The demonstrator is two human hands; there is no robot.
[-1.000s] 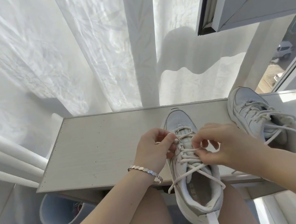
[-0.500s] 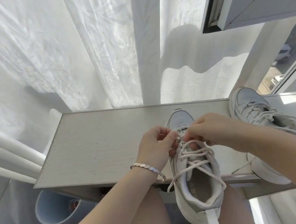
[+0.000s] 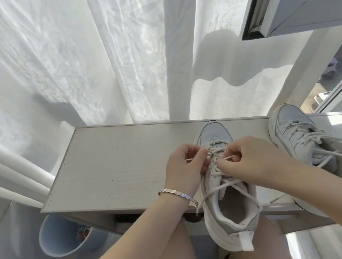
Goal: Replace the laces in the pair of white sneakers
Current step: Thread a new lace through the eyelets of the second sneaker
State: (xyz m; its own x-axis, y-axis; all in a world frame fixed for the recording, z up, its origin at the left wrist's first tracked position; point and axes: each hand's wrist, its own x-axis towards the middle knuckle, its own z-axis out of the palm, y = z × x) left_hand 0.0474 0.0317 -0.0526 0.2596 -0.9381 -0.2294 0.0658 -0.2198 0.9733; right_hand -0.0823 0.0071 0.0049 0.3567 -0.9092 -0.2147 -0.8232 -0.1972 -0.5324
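**A:** Where do we have the sneaker (image 3: 233,211) right now?

**B:** We've got it on the desk (image 3: 115,166), toe aimed at the curtain (image 3: 66,56) and heel hanging off the near edge over our lap. The second sneaker (image 3: 292,131) sits off to the right, laced up and tilted a bit.

**A:** And the hands?

**B:** Both are up at the front eyelets. Our left hand (image 3: 182,169) is curled in, thumb and forefinger pinching the lace (image 3: 209,195) on the left side. Our right hand (image 3: 252,161) is curled too, pinching a loop of lace over the tongue. Loose ends cross the shoe opening and trail off both sides.

**A:** Anything else around?

**B:** A bracelet (image 3: 177,193) on our left wrist and a pale blue bin (image 3: 57,239) under the desk's left end.
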